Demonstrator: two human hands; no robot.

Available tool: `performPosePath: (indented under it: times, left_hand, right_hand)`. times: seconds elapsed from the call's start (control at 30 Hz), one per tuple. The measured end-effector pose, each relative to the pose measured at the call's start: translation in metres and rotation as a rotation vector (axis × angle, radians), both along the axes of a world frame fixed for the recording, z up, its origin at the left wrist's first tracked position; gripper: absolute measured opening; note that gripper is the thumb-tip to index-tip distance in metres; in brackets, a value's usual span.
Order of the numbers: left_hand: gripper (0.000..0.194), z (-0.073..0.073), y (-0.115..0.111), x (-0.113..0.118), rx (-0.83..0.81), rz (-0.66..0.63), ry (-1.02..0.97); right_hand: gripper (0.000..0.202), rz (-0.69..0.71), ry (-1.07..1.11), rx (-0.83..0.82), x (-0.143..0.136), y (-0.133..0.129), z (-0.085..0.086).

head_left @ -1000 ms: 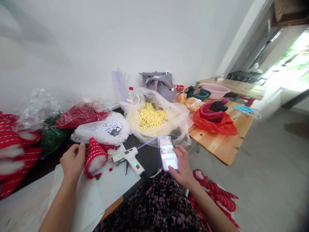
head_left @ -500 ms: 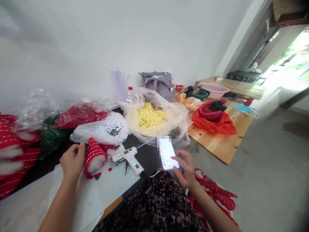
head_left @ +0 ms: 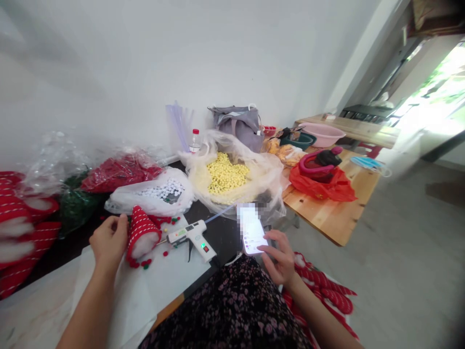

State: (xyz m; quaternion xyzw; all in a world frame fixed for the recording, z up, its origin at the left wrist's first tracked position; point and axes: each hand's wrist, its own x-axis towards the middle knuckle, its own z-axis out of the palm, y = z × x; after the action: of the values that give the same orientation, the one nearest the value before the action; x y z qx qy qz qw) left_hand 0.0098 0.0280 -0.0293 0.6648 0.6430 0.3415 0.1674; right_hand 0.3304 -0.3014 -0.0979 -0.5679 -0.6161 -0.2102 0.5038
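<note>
Glue gun (head_left: 192,238) between hat (head_left: 142,233) and phone (head_left: 251,229).

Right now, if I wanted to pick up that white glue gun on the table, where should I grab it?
Probably by the handle of the glue gun, the thick part with the lit switch that angles toward the table's near edge. Come from the near right side. The metal tip points left toward the red striped hat, so keep fingers away from that end.

Knitted cloth hat (head_left: 141,232); glossy phone (head_left: 251,230)
</note>
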Motion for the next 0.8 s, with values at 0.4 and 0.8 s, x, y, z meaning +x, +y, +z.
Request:
performPosePath:
  times: [0.4, 0.8]
  left_hand:
    - [0.036, 0.0034, -0.0026, 0.0017, -0.006, 0.006, -0.013]
    - [0.036, 0.0029, -0.0019, 0.0012, -0.007, 0.021, -0.009]
  right_hand:
    - [0.028, -0.002, 0.008, -0.022, -0.0001, -0.0024, -0.0035]
    - [0.032, 0.057, -0.003, -0.062, 0.0004, -0.0036, -0.0036]
